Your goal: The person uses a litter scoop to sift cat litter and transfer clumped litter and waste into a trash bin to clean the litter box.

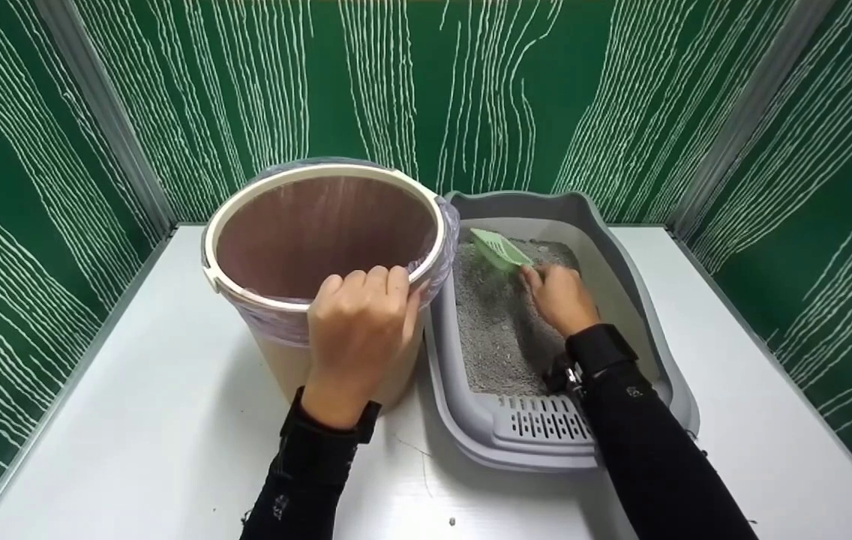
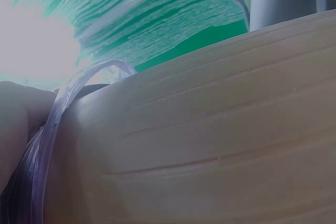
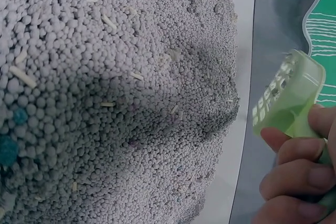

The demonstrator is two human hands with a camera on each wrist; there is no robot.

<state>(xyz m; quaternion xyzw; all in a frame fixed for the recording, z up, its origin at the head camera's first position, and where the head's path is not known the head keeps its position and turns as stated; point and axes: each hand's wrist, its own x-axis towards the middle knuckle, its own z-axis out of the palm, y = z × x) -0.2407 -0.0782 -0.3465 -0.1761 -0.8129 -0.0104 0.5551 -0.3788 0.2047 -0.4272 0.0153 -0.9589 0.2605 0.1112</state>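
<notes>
My left hand (image 1: 358, 330) grips the near rim of a round beige trash bin (image 1: 283, 360), its fingers curled over the edge. A thin translucent purple bag (image 1: 450, 232) lines the bin and folds out over the rim; in the left wrist view the bag (image 2: 48, 135) hangs beside the bin's ribbed wall (image 2: 199, 124). My right hand (image 1: 562, 298) holds a light green slotted litter scoop (image 1: 499, 247) by its handle. The scoop (image 3: 289, 93) is raised above the litter (image 3: 136, 77) and tilted. Grey granular litter fills the grey litter box (image 1: 463, 416).
Bin and litter box stand side by side on a white table (image 1: 193, 450). Green walls (image 1: 463, 97) with white streaks enclose the back and sides. A small crumb (image 1: 452, 521) lies near the front. The box has a slotted step (image 1: 546, 420) at its near end.
</notes>
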